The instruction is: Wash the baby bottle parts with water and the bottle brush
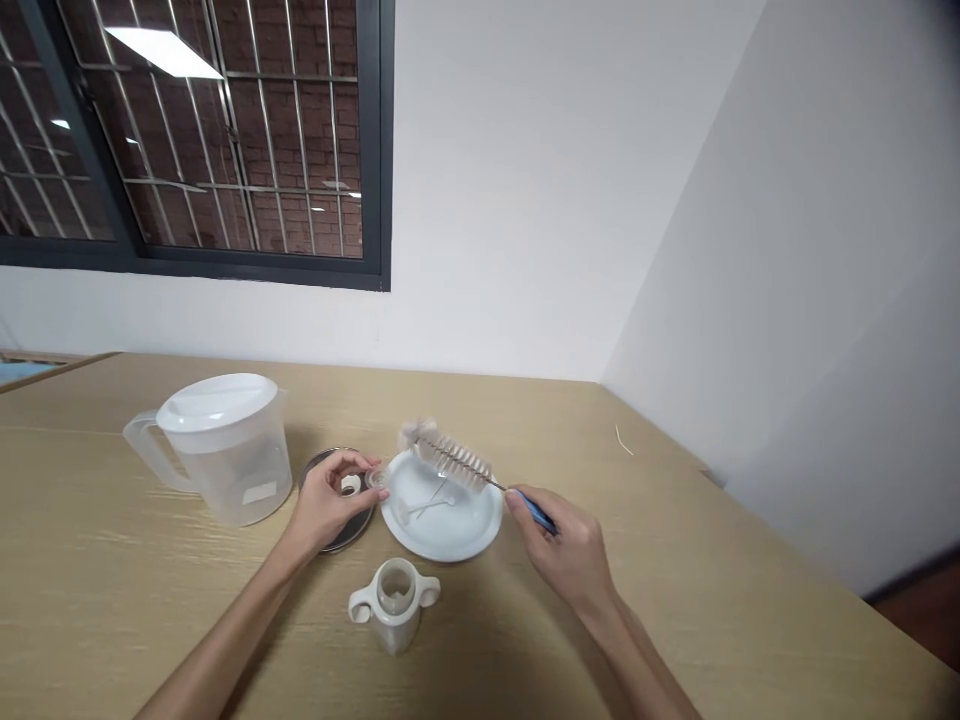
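Note:
My right hand (566,545) is closed round the blue handle of a bottle brush (454,460), whose white bristles hang over a white plate (442,545). Between the thumb and fingers of my left hand (330,505) is a small clear round piece (378,478), at the plate's left rim; its exact kind is unclear. Thin whitish pieces (431,505) lie on the plate. Under my left hand is a dark round tray (349,535) with a shiny rim, partly hidden, and a small white piece shows there. Nearest me stands an open baby bottle (394,610) with two side handles.
To the left stands a translucent lidded pitcher (236,470) with its handle pointing left. A thin pale strip (623,440) lies on the wooden table (720,600) at the right. Behind are a white wall and a barred window (247,130).

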Demonstrator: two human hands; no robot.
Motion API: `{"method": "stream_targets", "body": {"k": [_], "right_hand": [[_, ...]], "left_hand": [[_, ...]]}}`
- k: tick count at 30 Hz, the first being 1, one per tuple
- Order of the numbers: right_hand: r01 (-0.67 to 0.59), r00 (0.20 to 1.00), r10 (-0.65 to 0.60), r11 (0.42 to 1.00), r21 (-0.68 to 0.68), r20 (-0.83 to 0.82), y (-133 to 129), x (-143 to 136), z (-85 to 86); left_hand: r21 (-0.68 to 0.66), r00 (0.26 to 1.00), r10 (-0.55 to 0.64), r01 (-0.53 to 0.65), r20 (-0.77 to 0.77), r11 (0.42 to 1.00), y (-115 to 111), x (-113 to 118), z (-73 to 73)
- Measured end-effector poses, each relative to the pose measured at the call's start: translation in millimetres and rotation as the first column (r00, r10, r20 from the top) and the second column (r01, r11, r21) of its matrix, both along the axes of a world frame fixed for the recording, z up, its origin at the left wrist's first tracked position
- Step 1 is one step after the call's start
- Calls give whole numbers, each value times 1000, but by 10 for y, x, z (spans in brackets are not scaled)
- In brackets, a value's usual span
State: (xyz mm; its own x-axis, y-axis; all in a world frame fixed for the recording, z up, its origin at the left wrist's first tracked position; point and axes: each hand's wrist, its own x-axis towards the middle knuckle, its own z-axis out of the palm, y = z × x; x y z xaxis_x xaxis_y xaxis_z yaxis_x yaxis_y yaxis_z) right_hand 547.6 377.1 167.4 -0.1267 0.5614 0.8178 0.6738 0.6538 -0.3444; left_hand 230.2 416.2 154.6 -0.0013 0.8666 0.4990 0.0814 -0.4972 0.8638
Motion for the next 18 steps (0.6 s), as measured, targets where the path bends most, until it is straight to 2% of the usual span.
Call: {"method": "stream_targets", "body": {"k": [6,9,12,15,18], "right_hand": [[-84,992,81,996,28,101,-42,-72,-20],[-25,986,11,997,78,167,-27,-66,-36],[26,987,-43,994,105,156,-24,-56,-34],[-44,993,35,996,76,117,-42,-75,-33],[-76,986,67,996,55,152,-50,-99,-52]], "left_hand": [[-50,989,148,-147,3,988,-97,108,-35],[-28,981,195,-194,22,981,-135,139,-29],[13,965,261,-261,-32,965,-175,142,-21],[48,927,351,-347,-131,937,-209,135,-9],[53,914,373,-369,-160,928,-236,133,5]]}}
